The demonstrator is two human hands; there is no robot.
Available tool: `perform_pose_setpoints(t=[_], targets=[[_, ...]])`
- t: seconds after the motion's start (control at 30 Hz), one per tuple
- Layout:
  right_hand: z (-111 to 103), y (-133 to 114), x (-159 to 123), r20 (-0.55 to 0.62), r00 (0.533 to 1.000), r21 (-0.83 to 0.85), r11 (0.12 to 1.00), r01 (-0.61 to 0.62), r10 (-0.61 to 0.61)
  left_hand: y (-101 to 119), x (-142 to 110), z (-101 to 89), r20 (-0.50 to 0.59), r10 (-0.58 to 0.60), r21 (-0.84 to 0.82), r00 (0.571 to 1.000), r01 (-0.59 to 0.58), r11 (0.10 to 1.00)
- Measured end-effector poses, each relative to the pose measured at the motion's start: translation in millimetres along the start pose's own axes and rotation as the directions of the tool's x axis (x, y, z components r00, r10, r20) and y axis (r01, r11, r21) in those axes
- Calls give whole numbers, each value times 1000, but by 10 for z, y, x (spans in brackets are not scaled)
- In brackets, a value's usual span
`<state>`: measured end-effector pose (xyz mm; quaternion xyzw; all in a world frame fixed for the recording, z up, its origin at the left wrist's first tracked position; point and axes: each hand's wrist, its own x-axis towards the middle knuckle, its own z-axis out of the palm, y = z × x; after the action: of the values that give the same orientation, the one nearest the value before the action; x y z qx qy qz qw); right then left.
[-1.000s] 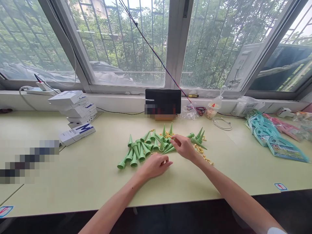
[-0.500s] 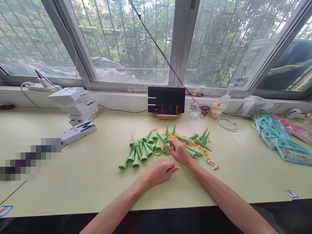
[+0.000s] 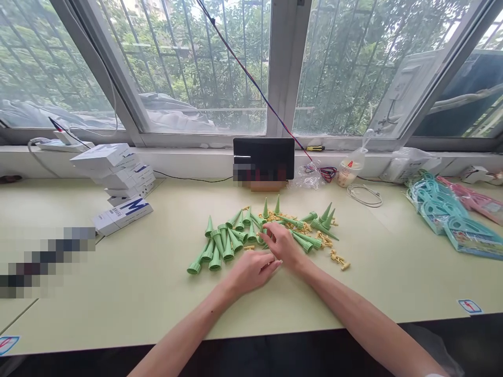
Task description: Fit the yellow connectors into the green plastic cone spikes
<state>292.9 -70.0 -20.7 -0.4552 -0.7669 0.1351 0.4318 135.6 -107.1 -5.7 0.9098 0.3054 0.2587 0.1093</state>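
Note:
My right hand (image 3: pixel 281 242) is over the near side of the pile, its curved fingers and thumb closed around a small green plastic cone (image 3: pixel 260 239). Just below and to the left is my left hand (image 3: pixel 253 269), fingers curled in with the thumb alongside. Whatever the left fingertips hold, if anything, is hidden. Green hollow spikes (image 3: pixel 228 248) with wide capped ends lie left of the hands, and several more green spikes (image 3: pixel 306 241) lie to the right. A small yellow T-shaped piece (image 3: pixel 249 247) rests just beyond my left hand.
More yellow pieces (image 3: pixel 338 260) are scattered at right. A dark tablet (image 3: pixel 263 154) stands by the window. White boxes (image 3: pixel 121 214) are stacked at left; a drink cup (image 3: pixel 349 172), a coiled cable (image 3: pixel 365 195) and bagged teal items (image 3: pixel 436 209) lie right.
The view has shifted slightly. My left hand has moved a little up, its thumb now closer to my right wrist. My right hand stays by the same green cone.

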Motion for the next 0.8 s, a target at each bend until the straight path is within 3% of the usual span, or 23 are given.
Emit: perform_pose_setpoints(t=[0.23, 0.37, 0.57, 0.67, 0.8], targets=[[-14, -68, -12, -42, 999, 94, 996, 0, 4, -73, -4, -39, -169, -155, -127, 973, 135, 983], [-81, -133, -26, -139, 990, 163, 986, -11, 34, -69, 16, -82, -269, -256, -196, 928, 208, 958], [-131, -212, -58, -167, 981, 241, 969, -59, 101, -32, 72, -168, -375, -410, -353, 831, 280, 893], [-128, -250, -73, -152, 983, 257, 964, -63, 105, -51, 86, -173, -295, -504, -507, 811, 314, 803], [-120, -284, -86, -135, 986, 268, 961, -62, 101, -81, 94, -141, -36, -550, -707, 834, 367, 604]])
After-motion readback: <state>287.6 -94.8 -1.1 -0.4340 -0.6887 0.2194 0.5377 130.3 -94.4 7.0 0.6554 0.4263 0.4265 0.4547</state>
